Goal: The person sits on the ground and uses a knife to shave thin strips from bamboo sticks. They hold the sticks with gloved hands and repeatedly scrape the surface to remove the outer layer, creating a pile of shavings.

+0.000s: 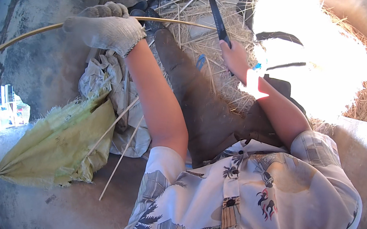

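Note:
A long, thin bamboo strip [176, 21] bows across the upper left of the head view. My left hand [106, 29], in a pale knitted glove with a grimy palm, is closed around the strip, whose longer tail curves down to the left. A knife [217, 17] with a dark, straight blade is in my bare right hand [236, 60], its tip pointing up and away. The strip's right end meets the blade or lies just beside it; whether they touch I cannot tell. The knife's handle is mostly hidden by my fingers.
Pale bamboo shavings [188, 49] lie heaped around my outstretched leg [188, 82]. A yellow-green woven sack [56, 143] and a crumpled whitish bag [130, 137] rest on the concrete floor [96, 220] at left, with thin sticks [120, 159] across them. Sunlight washes out the upper right.

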A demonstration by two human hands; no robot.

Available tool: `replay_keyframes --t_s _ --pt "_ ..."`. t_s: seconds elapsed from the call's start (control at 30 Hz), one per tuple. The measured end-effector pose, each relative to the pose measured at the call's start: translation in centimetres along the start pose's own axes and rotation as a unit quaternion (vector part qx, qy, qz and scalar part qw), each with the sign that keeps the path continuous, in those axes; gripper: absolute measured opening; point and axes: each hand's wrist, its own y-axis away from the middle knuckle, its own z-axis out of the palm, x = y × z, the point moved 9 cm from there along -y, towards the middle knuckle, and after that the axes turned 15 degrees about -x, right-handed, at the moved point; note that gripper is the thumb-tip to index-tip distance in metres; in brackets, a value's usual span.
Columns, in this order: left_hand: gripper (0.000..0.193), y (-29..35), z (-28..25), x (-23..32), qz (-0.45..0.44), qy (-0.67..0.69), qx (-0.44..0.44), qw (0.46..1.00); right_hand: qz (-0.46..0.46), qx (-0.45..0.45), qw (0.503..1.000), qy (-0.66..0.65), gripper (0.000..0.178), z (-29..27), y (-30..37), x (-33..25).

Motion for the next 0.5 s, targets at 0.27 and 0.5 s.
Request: replay_keyframes --t_s 0.27,0.5 --pt "0.066 1.7 0.1 3.7 0.09 -0.047 0.088 0.991 0.038 0.014 0.995 -0.096 0.038 -0.8 -0.6 1.7" --pt "0.067 1.5 1.0 2.5 0.071 -0.061 0.021 0.995 -0.015 0.027 0.999 -0.032 0.038 -1.2 0.1 -0.6"
